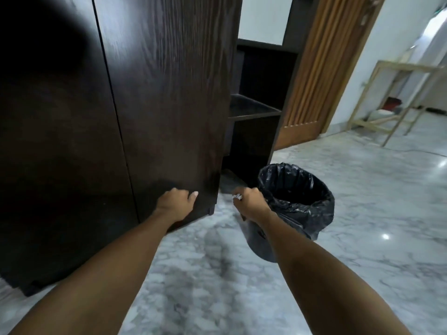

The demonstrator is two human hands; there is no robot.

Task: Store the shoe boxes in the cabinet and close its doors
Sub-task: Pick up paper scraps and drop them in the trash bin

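The left hand [177, 201] is pressing against the lower part of a dark wooden cabinet door [167, 105], fingers curled at its face. The right hand [249, 201] is closing around something small and whitish (too blurred to name) just beside a bin [297, 209] lined with a black bag. Behind the door, the cabinet [261, 97] is standing open, shelves showing.

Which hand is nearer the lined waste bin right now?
Right. The right hand is at the waste bin's near rim; the left hand is farther left, pressed on the cabinet door.
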